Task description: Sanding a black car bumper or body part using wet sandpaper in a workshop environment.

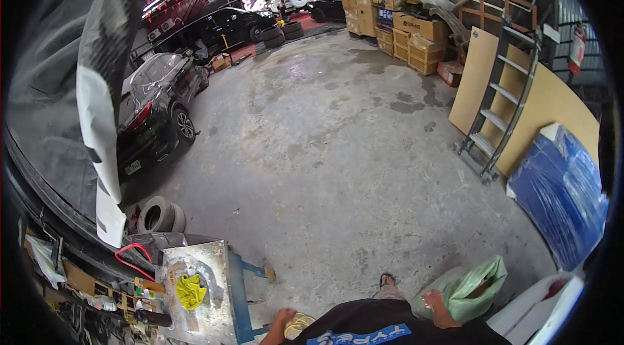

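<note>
At the lower edge, my left hand hangs beside my dark shirt with its fingers curled. Next to it, and seemingly in its grip, is a rounded yellow-and-pale looped thing, partly hidden by the shirt. My right hand is held out on the other side, fingers loosely apart, with nothing visible in it. Just beyond that hand stands a pale green plastic sack, its mouth gaping on something brown. To the left, a crumpled yellow-green cloth lies on a stained, blue-legged worktable.
Used tyres and a dark car stand at left. Along the right are a stepladder, tan boards and a blue wrapped panel. Wooden crates stack farther back. Grey concrete floor stretches between; a white panel sits near right.
</note>
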Demonstrator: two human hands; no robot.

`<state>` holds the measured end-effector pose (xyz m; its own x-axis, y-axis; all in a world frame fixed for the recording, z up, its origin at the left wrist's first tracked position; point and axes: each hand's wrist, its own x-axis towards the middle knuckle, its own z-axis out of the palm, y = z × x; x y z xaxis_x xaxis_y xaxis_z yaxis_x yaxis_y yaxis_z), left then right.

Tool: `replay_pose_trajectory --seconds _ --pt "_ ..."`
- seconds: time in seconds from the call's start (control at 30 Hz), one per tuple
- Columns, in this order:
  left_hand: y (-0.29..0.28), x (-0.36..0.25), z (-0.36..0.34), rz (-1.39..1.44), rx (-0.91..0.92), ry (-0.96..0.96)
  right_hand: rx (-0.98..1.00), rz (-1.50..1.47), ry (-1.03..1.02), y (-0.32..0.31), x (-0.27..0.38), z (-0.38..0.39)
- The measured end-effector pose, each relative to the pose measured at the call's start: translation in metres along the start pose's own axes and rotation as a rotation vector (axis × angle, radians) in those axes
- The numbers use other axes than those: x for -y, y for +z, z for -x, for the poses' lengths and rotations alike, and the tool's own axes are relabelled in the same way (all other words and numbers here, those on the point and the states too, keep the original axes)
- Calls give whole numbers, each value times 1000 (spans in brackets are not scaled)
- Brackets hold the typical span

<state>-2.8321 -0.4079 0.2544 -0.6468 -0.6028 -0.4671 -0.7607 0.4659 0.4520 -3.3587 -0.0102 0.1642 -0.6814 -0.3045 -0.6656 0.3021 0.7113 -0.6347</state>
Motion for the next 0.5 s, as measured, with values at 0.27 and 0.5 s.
replay_pose_trajectory --seconds 0.27,0.5 --pt "106 -98 117 -39 265 -299 762 981 -966 -125 59 -190" --pt "177 -281 109 1009 -412 -802 422 670 19 -105 227 -231"
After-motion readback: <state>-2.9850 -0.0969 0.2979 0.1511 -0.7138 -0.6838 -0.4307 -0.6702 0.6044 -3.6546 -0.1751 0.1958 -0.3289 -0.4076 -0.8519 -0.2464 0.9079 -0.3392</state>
